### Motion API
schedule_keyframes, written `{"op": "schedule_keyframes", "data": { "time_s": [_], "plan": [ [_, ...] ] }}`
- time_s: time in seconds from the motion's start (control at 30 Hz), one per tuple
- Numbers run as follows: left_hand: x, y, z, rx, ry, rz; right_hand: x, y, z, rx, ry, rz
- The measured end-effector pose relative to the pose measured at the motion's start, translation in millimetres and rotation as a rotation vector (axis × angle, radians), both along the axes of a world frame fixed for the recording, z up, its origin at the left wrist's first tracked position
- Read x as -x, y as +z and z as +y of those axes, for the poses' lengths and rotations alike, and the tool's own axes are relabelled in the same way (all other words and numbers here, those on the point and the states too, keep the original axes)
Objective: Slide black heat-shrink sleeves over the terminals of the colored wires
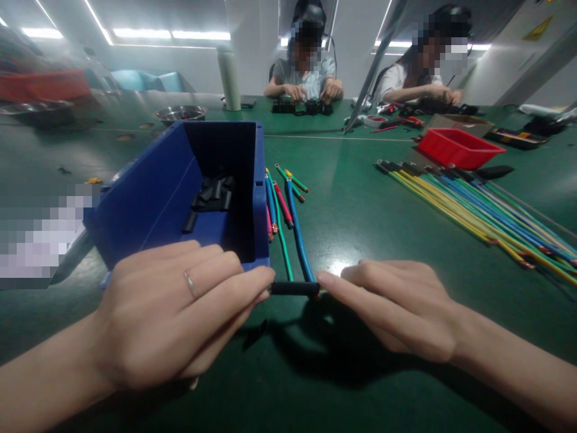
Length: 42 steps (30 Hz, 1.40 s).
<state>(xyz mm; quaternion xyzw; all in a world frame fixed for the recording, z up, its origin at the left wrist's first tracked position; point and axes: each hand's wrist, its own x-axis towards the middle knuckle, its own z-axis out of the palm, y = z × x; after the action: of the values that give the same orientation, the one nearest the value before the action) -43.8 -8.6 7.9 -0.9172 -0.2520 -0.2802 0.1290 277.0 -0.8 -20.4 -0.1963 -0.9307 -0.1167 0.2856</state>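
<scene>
A short length of black heat-shrink tube (pixel 295 288) lies level between my two hands, above the green table. My left hand (pixel 180 307), with a ring on one finger, is closed and pinches the tube's left end. At the other end, the fingertips of my right hand (pixel 396 307) are pinched together; a bit of yellowish and coppery material shows there, too small to make out. Just beyond the tube lie several short cut cables, among them a blue cable (pixel 297 234), a green cable (pixel 283 240) and a red cable (pixel 283 204). My fingers hide whatever is inside the tube.
A blue bin (pixel 260 198) with several black tube pieces (pixel 214 195) stands behind my left hand. Long yellow, green and blue cables (pixel 469 210) lie at the right, near a red tray (pixel 464 150). A white bottle (pixel 229 78) and two people working are across the table.
</scene>
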Motion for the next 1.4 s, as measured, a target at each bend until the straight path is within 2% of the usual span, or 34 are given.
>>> {"op": "schedule_keyframes", "data": {
  "time_s": [0.3,0.43,0.67,0.8,1.07,1.3,1.4],
  "plan": [
    [6,2.3,3,-0.032,-0.055,0.023,4,-1.5,2,-0.066,-0.04,0.056],
    [8,5.3,1,-0.028,-0.048,0.041,7,-3.5,3,-0.038,-0.049,0.095],
    [11,2.0,0,-0.026,-0.057,0.027,5,8.1,2,-0.006,-0.102,0.039],
    [8,-0.8,1,-0.054,-0.063,-0.037,7,9.7,0,-0.009,-0.153,0.074],
    [0,5.3,4,0.049,-0.11,0.007,12,6.3,-3,-0.007,-0.234,0.154],
    [-2,5.0,-1,-0.026,-0.004,-0.019,8,7.6,3,0.021,-0.117,0.103],
    [-1,4.6,5,-0.058,0.118,-0.129,3,10.4,7,0.048,-0.033,0.036]
  ]
}}
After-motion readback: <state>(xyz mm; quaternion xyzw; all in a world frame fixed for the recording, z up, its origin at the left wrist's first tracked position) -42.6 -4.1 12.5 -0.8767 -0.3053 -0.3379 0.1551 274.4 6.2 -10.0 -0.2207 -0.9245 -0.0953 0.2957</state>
